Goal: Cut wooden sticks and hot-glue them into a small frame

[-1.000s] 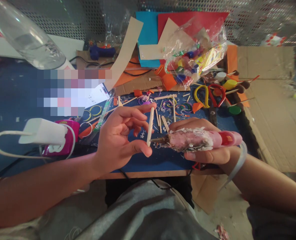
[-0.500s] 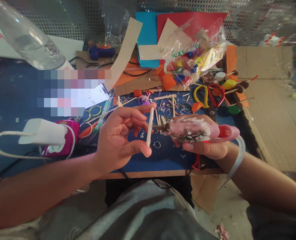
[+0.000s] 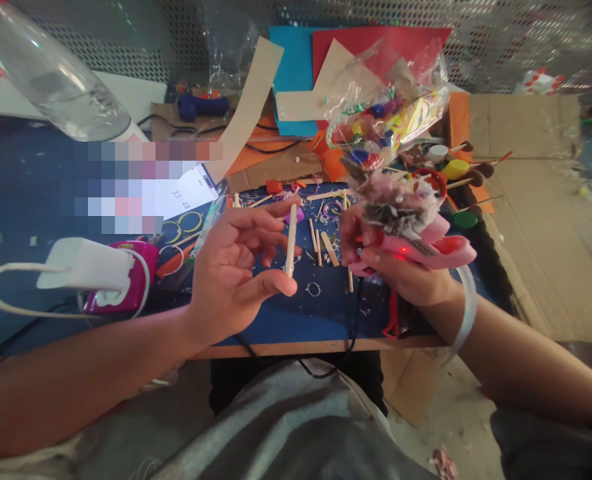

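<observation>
Between the thumb and a fingertip of my left hand (image 3: 243, 257) a short wooden stick (image 3: 291, 241) is pinched by its two ends, nearly upright. My right hand (image 3: 401, 267) is wrapped round a pink hot glue gun (image 3: 433, 243) with a small red light lit on its side. Its front is caked in whitish and grey residue, and the nozzle points up and away from the stick. A clear glue stick (image 3: 466, 313) sticks out of the gun's rear. Below the hands, several loose wooden sticks (image 3: 330, 249) lie on the blue table.
A white charger (image 3: 83, 273) sits in a magenta socket block (image 3: 139, 260) at left, near a phone (image 3: 193, 190) and a tilted plastic bottle (image 3: 71, 87). Behind are a clear bag of coloured items (image 3: 381, 113), paper sheets and paint pots. Cardboard (image 3: 531, 233) covers the right side.
The glue gun's nozzle has moved away from the stick, and the gun has tipped upward in my right hand. My left hand has shifted slightly left with the stick still pinched.
</observation>
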### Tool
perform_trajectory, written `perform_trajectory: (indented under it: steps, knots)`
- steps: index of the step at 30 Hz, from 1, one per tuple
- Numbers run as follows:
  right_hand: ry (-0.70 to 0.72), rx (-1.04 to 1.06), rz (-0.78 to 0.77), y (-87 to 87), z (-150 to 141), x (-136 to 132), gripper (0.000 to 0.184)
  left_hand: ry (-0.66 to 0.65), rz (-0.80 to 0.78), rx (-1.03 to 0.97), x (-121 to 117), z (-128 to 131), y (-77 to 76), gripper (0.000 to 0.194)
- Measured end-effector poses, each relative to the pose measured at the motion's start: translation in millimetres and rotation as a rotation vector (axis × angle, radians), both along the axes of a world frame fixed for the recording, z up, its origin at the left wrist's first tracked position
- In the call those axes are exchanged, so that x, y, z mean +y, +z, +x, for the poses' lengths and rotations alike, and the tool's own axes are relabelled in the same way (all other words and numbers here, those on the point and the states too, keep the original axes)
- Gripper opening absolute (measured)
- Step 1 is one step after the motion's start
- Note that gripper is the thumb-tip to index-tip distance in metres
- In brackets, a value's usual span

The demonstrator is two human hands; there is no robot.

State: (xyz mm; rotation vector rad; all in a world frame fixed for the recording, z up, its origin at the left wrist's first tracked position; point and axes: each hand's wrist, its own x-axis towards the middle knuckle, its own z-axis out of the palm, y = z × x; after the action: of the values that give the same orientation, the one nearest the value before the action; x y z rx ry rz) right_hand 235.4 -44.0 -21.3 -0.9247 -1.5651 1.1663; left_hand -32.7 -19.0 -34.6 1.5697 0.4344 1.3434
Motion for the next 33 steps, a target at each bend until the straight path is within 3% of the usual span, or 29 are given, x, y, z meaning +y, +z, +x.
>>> perform_trajectory:
  steps: [3,10,17,23,33]
  knots:
    - [-0.060,0.018,-0.063,4.6,-8,3,0.037,0.037,0.055,-0.046,3,1,-1.3,0.057]
    - [-0.250,-0.382,0.069,-1.0,-6,11,0.035,0.109,0.103,-0.057,5,2,-1.1,0.062]
    - [-0.106,-0.713,0.344,-16.6,1,29,0.038,0.181,0.243,-0.007,8,-2,-5.3,0.070]
    - [-0.099,-0.825,0.351,-23.2,-2,36,0.043,0.198,0.308,-0.038,12,0,-9.7,0.072]
    - [-0.146,-0.884,0.309,-23.9,-11,35,0.034,0.191,0.294,-0.043,8,3,-9.0,0.071]
